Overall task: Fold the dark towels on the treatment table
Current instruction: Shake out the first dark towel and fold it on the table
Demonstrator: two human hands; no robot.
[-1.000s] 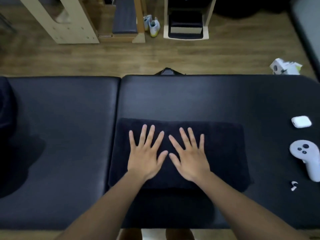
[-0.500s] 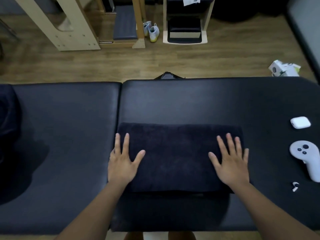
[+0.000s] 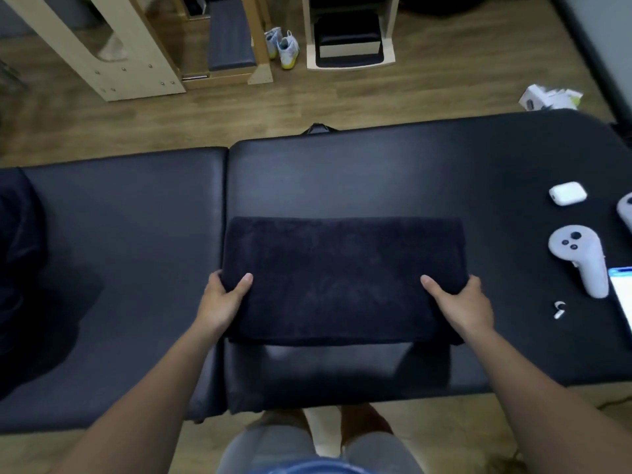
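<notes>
A dark folded towel (image 3: 342, 278) lies as a wide rectangle on the black treatment table (image 3: 376, 172), near its front edge. My left hand (image 3: 224, 299) grips the towel's left end, thumb on top and fingers tucked under. At the right end my right hand (image 3: 458, 299) holds the towel the same way, thumb on top. A pile of more dark cloth (image 3: 17, 268) sits at the table's far left, partly cut off by the frame.
On the table's right side lie a white earbud case (image 3: 567, 193), a white controller (image 3: 578, 258), a loose earbud (image 3: 559, 308) and a lit screen (image 3: 622, 295). Beyond the table are wooden floor, shoes (image 3: 282, 46) and wooden equipment frames (image 3: 130, 56).
My hands slid apart from the towel's middle to its two ends, then went from lying flat on it to gripping the ends. The camera came closer to the table.
</notes>
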